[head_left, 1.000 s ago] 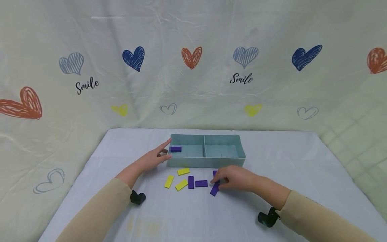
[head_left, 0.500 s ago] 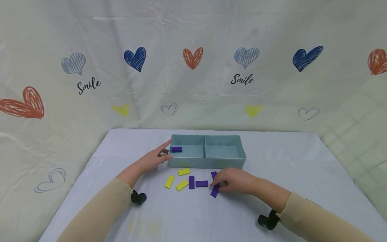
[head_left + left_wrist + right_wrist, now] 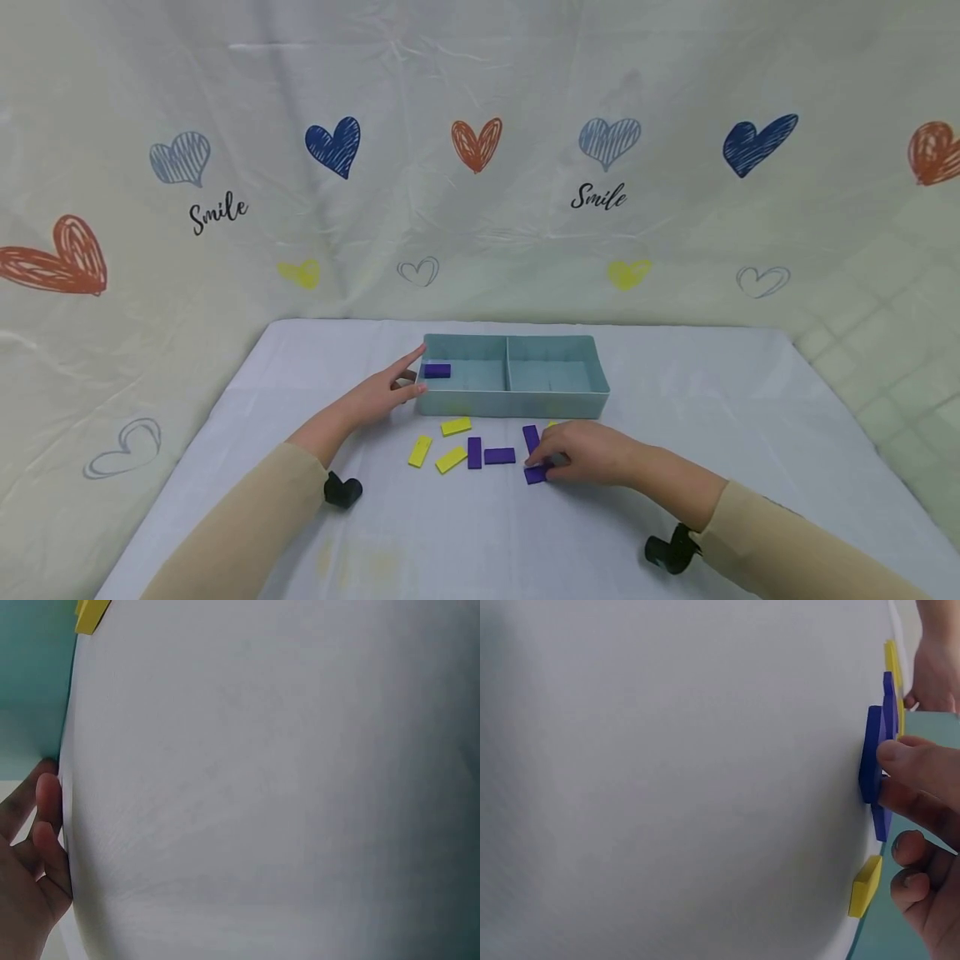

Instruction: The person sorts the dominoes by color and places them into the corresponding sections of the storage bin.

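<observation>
The right hand (image 3: 588,452) is pinching a deep purple block (image 3: 535,475) in front of the teal box (image 3: 517,405).
The block is looking flat and oblong, partly hidden by the hand, and is showing near another purple block (image 3: 531,437) on the white counter (image 3: 450,542); the left hand (image 3: 373,399) is touching the box's left end, thumb and forefinger spread wide.

Beyond the far edge of the white worktop (image 3: 697,417), a pale backdrop (image 3: 525,50) was hung, printed with hearts (image 3: 333,146) and "Smile" lettering (image 3: 598,197).
</observation>
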The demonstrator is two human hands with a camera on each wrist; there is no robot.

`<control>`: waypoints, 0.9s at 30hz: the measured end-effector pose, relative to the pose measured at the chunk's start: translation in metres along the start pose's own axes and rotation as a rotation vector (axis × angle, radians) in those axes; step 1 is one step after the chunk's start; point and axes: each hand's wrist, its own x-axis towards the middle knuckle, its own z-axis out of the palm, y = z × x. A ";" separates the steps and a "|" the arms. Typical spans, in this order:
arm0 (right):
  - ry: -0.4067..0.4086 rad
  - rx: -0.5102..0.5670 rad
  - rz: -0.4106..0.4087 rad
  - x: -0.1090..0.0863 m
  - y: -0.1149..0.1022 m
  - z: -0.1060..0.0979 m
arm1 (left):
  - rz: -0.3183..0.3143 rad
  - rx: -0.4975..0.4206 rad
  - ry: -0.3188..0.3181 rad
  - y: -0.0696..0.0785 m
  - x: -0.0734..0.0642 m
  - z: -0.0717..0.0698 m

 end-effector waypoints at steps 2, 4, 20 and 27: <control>-0.009 0.018 0.013 0.000 0.001 0.001 | 0.001 0.001 0.000 -0.001 0.000 0.000; -0.013 0.027 0.019 -0.001 0.003 0.002 | 0.002 -0.001 0.000 -0.001 0.000 0.000; -0.016 0.029 0.033 -0.010 0.004 0.000 | 0.008 0.007 0.003 0.001 0.001 0.000; -0.007 0.033 0.039 -0.011 0.003 0.001 | 0.008 0.009 0.002 0.001 0.000 -0.001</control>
